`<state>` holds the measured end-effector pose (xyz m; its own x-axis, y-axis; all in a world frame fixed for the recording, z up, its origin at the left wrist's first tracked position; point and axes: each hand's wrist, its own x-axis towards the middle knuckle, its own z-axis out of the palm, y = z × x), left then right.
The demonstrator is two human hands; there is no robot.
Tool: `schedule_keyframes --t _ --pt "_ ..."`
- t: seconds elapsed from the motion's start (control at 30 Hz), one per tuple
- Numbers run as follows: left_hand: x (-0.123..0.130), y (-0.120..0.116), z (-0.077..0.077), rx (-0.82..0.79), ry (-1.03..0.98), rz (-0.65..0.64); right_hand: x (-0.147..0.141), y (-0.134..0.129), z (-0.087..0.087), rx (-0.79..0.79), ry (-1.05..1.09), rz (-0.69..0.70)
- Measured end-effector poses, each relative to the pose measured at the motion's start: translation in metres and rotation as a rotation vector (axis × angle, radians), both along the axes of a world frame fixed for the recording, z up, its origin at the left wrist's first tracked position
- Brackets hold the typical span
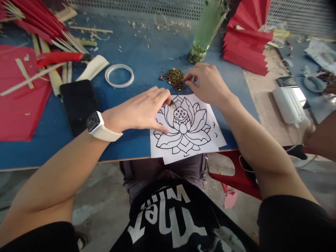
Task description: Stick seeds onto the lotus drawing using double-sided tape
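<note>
My left hand (147, 109) lies over the left side of a white paper (217, 138) printed with a black outlined lotus flower. Its thumb and fingers are spread apart, and a few small dark green bits (172, 103) sit by the fingertips. My right hand (207, 82) is above the paper's top edge, its thumb and forefinger drawn close together at the right side of a small heap of mixed green and reddish beans (174, 77). Whatever is between those fingertips is too small to make out. The paper overhangs the blue table's (126, 140) front edge.
Left are a roll of tape (119, 85), a black phone (80, 105), a red-handled tool (60, 58), wood strips and red paper (15, 119). Behind the beans stands a green-tinted bottle (203, 38). At right are folded red paper (244, 49), a white power bank (288, 105) and another person's arm (321, 136).
</note>
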<state>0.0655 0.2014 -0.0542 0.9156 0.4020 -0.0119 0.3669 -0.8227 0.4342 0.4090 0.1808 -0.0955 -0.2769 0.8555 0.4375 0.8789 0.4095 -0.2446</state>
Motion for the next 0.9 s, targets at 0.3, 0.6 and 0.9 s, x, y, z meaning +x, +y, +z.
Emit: schedule_keyframes --t 0.3,0.6,0.9 --pt "0.003 0.000 0.000 0.006 -0.038 0.086 0.003 -0.004 -0.013 -0.048 0.077 0.057" --pt "0.004 -0.004 0.009 -0.005 -0.045 0.151 0.004 0.003 -0.026 -0.012 0.072 0.027" --pt "0.005 0.003 -0.016 0.032 -0.232 0.174 -0.023 -0.027 0.012 -0.171 0.183 0.289"
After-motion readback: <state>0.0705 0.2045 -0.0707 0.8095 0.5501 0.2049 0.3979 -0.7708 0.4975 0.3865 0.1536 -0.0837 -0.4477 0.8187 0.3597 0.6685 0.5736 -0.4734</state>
